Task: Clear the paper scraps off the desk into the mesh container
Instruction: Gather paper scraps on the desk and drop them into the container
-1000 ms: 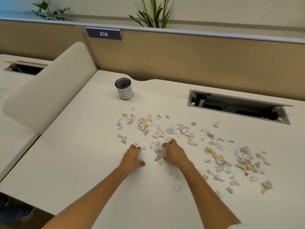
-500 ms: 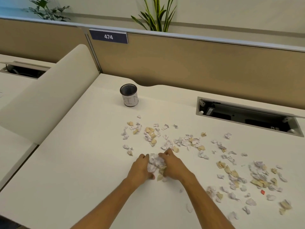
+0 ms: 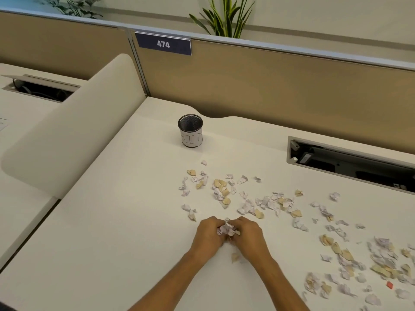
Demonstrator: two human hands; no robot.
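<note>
My left hand (image 3: 207, 233) and my right hand (image 3: 248, 234) are pressed together low on the white desk (image 3: 116, 232), cupping a small clump of crumpled paper scraps (image 3: 226, 228) between them. One tan scrap (image 3: 235, 257) lies just below my right hand. Many more white and tan scraps (image 3: 265, 203) are strewn across the desk beyond and to the right of my hands, thickest at the right (image 3: 381, 263). The black mesh container (image 3: 190, 130), wrapped in a white paper label, stands upright near the back of the desk, well beyond my hands.
An open cable tray (image 3: 350, 162) is recessed in the desk at the back right. A curved cream divider (image 3: 67, 131) borders the desk on the left. A tan partition with a "474" sign (image 3: 163, 44) runs along the back. A small red piece (image 3: 390, 284) lies at the far right.
My hands have drawn together from a few centimetres apart, sweeping loose scraps into one clump held between them. The view has shifted, so everything sits lower and further right.
</note>
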